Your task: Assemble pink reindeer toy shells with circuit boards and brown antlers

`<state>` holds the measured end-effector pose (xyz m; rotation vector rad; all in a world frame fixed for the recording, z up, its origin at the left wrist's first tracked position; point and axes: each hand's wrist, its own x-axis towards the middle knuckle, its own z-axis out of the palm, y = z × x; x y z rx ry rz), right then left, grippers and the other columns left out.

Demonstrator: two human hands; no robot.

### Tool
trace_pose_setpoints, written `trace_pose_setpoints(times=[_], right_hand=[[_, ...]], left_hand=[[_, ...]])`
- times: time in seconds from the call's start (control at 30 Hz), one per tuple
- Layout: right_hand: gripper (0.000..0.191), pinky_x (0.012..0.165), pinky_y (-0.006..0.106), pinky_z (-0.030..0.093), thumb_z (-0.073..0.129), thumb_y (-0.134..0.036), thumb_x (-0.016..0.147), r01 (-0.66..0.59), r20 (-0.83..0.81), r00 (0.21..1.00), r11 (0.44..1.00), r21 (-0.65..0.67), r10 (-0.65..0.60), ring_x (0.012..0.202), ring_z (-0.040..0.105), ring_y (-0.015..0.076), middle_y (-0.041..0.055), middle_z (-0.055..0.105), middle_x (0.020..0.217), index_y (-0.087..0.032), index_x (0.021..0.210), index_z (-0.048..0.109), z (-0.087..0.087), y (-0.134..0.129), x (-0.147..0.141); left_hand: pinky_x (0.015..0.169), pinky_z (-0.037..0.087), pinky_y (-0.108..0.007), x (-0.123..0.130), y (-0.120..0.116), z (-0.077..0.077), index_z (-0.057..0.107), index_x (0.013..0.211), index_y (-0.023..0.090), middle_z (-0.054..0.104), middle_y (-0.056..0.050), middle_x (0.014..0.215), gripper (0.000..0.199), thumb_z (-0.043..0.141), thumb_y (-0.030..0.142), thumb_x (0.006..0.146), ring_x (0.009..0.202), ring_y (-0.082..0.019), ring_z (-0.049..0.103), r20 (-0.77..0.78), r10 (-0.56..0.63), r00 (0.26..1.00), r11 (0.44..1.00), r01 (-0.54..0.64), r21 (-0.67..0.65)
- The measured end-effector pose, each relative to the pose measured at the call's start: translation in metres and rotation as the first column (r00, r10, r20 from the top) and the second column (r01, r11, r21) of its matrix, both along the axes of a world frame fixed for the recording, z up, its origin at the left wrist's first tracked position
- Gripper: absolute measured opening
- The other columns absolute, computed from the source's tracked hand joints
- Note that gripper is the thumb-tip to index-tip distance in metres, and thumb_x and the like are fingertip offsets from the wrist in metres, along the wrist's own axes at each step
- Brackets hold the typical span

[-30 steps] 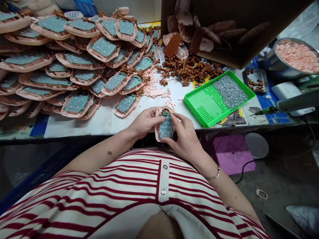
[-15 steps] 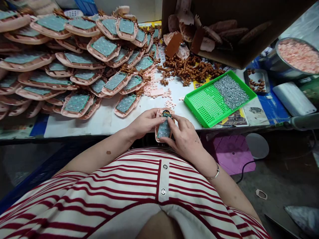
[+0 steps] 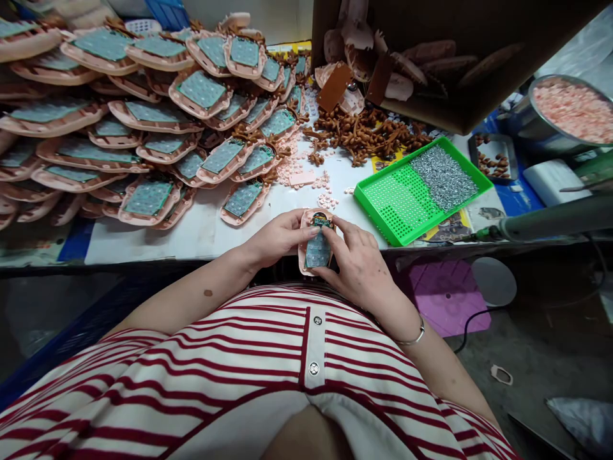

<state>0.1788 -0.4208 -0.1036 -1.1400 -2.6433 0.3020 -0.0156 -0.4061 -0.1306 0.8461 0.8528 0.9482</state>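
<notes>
At the table's front edge I hold a pink plastic casing [image 3: 303, 255] with a teal circuit board [image 3: 317, 250] in it. My left hand [image 3: 278, 237] grips its left side, the thumb lying over the board's upper part. From the right, my right hand [image 3: 357, 259] closes on the same casing, with fingertips on the board near its top and the thumb at the lower edge. A dark round opening with small parts shows above the board. My fingers hide part of the board and the right rim.
Stacked casings with boards [image 3: 153, 198] fill the left. Brown plastic pieces [image 3: 364, 134] and small pink parts [image 3: 328, 199] lie behind my hands. A green tray [image 3: 397, 204] holds screws [image 3: 443, 176]. A grey cylindrical tool [image 3: 550, 217] juts in at right, below a metal bowl [image 3: 531, 102].
The grey cylindrical tool at the right has moved left over the table edge, showing its dark greenish tip. My hands and the casing have barely shifted.
</notes>
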Motion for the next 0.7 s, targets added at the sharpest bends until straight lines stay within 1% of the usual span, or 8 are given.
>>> trace_pose_setpoints(times=[0.13,0.23,0.33,0.5,0.6,0.7], right_hand=[[0.065,0.105,0.054,0.047,0.07,-0.038,0.084,0.007,-0.004,1.0,1.0,0.0,-0.007,0.129,0.051,0.038,0.0248,0.051,0.144,-0.009,0.138,0.048,0.001,0.0,0.0],[0.068,0.102,0.054,0.049,0.072,-0.039,0.082,0.003,-0.036,0.999,1.0,0.002,-0.003,0.125,0.053,0.0378,0.0248,0.052,0.14,-0.01,0.139,0.047,-0.002,0.0,0.0],[0.07,0.1,0.054,0.051,0.071,-0.037,0.082,-0.005,-0.065,0.998,0.999,0.035,0.007,0.122,0.054,0.0375,0.0249,0.052,0.138,-0.01,0.141,0.044,-0.007,0.001,0.0],[0.072,0.095,0.054,0.053,0.073,-0.036,0.081,0.002,-0.095,0.995,0.997,0.082,0.006,0.118,0.056,0.037,0.0243,0.053,0.136,-0.011,0.141,0.042,-0.014,0.001,-0.001],[0.07,0.097,0.054,0.053,0.071,-0.032,0.082,0.0,-0.107,0.994,0.996,0.089,0.01,0.119,0.055,0.0365,0.0248,0.052,0.138,-0.011,0.142,0.042,-0.015,0.0,-0.001],[0.07,0.1,0.053,0.051,0.071,-0.03,0.083,-0.014,-0.108,0.994,0.996,0.09,0.024,0.124,0.054,0.0365,0.0248,0.05,0.143,-0.01,0.143,0.041,-0.013,0.001,0.0]], left_hand=[[0.071,0.052,-0.024,0.0,-0.001,-0.001,0.07,0.111,0.014,0.072,-0.007,0.098,0.042,0.081,0.032,0.075,0.08,-0.015,0.064,0.001,-0.01,1.0,1.0,0.01,-0.022],[0.071,0.052,-0.023,0.0,-0.002,-0.001,0.071,0.109,0.014,0.072,-0.007,0.1,0.037,0.08,0.031,0.077,0.081,-0.014,0.064,0.037,-0.018,0.999,1.0,0.018,-0.021],[0.072,0.052,-0.022,0.0,-0.001,-0.001,0.072,0.106,0.014,0.073,-0.007,0.099,0.034,0.08,0.029,0.077,0.082,-0.014,0.065,0.053,-0.014,0.998,1.0,0.015,-0.009],[0.07,0.052,-0.023,0.0,-0.002,-0.001,0.069,0.116,0.014,0.072,-0.009,0.102,0.046,0.08,0.035,0.077,0.082,-0.016,0.066,0.014,-0.024,1.0,1.0,0.024,-0.019],[0.064,0.051,-0.023,-0.001,-0.003,-0.002,0.069,0.116,0.014,0.072,-0.008,0.094,0.047,0.079,0.038,0.077,0.074,-0.015,0.065,-0.021,-0.019,1.0,1.0,0.018,-0.02],[0.061,0.05,-0.022,-0.001,-0.003,-0.002,0.07,0.11,0.014,0.07,-0.005,0.087,0.043,0.081,0.037,0.076,0.067,-0.013,0.063,-0.012,-0.013,1.0,1.0,0.012,-0.025]])
